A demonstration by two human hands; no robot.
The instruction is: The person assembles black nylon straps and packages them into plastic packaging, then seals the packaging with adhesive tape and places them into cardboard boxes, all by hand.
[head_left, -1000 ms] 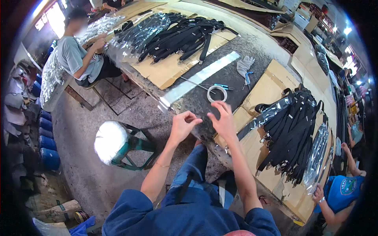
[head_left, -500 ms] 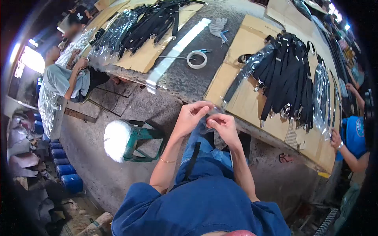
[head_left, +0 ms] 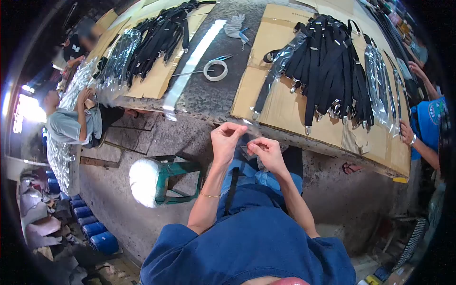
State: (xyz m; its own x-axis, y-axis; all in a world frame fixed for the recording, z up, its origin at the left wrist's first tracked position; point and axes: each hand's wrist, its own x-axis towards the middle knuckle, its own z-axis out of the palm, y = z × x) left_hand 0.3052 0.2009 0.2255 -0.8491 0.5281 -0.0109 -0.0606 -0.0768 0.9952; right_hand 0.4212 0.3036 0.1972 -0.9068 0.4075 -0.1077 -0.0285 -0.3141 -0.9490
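Observation:
My left hand [head_left: 226,142], with a thin bracelet on its wrist, pinches a piece of clear plastic film [head_left: 251,127] between thumb and fingertips. My right hand [head_left: 266,153] is closed in a pinch on the same film, a little lower and to the right. Between the hands the film is see-through and partly blurred, so its full shape is hard to make out. Both hands are just off the table's near edge. Beyond them, black elastic straps with metal clips [head_left: 327,71] lie piled on a cardboard sheet [head_left: 251,90], some in clear plastic sleeves [head_left: 377,80].
A roll of tape [head_left: 215,70], a glove [head_left: 235,27] and a shiny strip [head_left: 194,66] lie on the dark tabletop. More straps [head_left: 159,45] are on the left cardboard. A green stool [head_left: 178,180] stands left. People work at both sides; blue drums [head_left: 104,242] line the floor.
The camera view has shifted, so the table and its contents appear higher and further left. My hands are slightly further apart, both still pinching the film.

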